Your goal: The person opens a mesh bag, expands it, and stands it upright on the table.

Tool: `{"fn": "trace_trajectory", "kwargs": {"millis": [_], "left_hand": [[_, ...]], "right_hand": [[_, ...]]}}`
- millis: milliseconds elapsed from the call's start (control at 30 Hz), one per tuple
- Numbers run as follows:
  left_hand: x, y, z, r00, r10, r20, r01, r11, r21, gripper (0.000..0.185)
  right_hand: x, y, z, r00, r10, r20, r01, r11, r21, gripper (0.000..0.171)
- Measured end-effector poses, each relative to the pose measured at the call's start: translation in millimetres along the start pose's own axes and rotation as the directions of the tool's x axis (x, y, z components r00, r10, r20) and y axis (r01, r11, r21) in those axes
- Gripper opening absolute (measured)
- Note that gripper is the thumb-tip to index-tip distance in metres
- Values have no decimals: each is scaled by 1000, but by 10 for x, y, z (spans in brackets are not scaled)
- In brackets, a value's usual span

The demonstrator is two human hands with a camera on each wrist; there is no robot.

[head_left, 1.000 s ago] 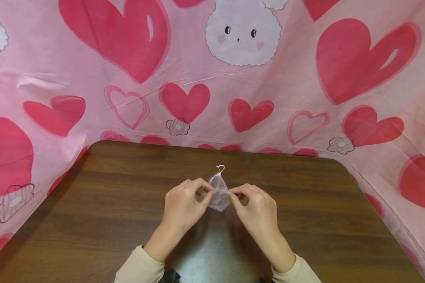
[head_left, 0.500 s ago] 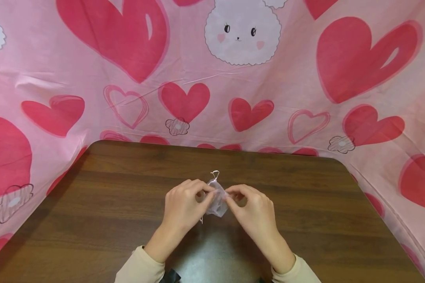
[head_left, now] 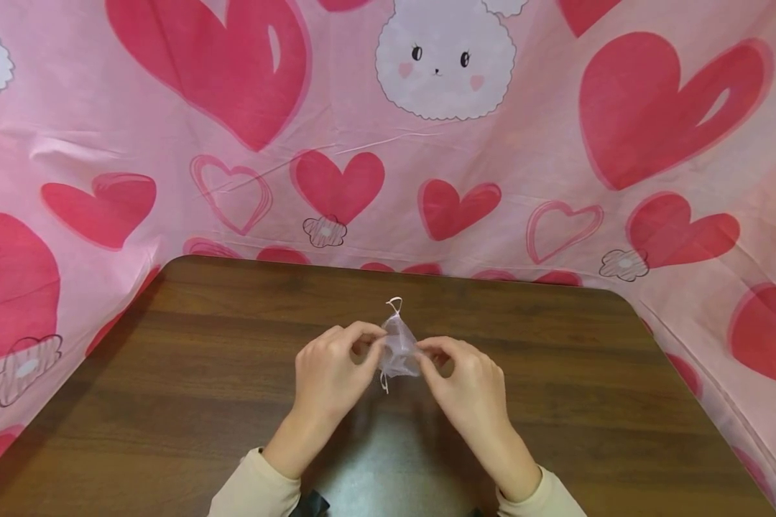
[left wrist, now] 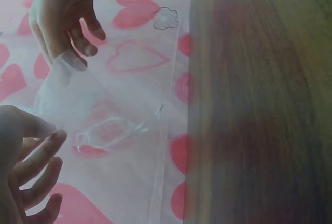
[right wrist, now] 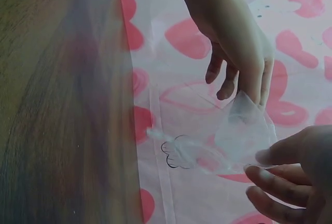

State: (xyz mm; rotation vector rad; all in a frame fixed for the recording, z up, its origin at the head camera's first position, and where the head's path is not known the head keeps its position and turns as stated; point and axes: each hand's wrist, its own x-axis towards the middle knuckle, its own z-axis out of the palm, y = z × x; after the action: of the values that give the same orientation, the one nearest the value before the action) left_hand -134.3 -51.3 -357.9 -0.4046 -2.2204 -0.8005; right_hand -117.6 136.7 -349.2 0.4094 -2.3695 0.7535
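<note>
A small sheer white drawstring pouch is stretched between both hands, above the table's middle. My left hand pinches its left edge between thumb and forefinger. On the opposite edge, my right hand pinches the fabric the same way. A thin white cord loop sticks out at the pouch's far end, and a second cord end hangs beside the left fingertips. In the right wrist view the see-through fabric spans the two hands, and the other fingers of my right hand are loosely bent.
A dark brown wooden table with rounded far corners lies under the hands. Behind it and along the sides hangs a pink cloth with red hearts and a white animal face. Beige sleeves cover the forearms.
The pouch was drawn nearer half a second ago and is now farther out and spread wider. My left hand has shifted slightly left and away. A cord end beside it has come into view.
</note>
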Motion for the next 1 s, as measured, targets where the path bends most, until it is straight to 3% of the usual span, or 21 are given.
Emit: {"fn": "trace_trajectory", "kwargs": {"millis": [133,300,467,600,733,1000], "left_hand": [[-4,-3,4,1000,-11,28,11,1000,11,15],[-8,-1,0,995,-5,99,3,1000,14,21],[-12,5,8,982,66,179,-63,998,-22,25],[-20,14,15,971,123,203,-115,992,-53,29],[-29,14,23,971,157,180,-148,987,-65,30],[-18,-3,27,985,165,41,-163,986,-32,13]], "right_hand": [[3,27,-5,997,-42,-60,41,999,-10,19],[4,58,-10,996,-46,-72,44,999,-19,15],[13,89,-18,996,-42,-84,39,999,-36,13],[20,87,-14,994,-45,-98,42,998,-36,21],[18,67,-11,993,-74,-97,72,997,-26,26],[-1,26,-6,989,-130,-78,132,991,25,24]]}}
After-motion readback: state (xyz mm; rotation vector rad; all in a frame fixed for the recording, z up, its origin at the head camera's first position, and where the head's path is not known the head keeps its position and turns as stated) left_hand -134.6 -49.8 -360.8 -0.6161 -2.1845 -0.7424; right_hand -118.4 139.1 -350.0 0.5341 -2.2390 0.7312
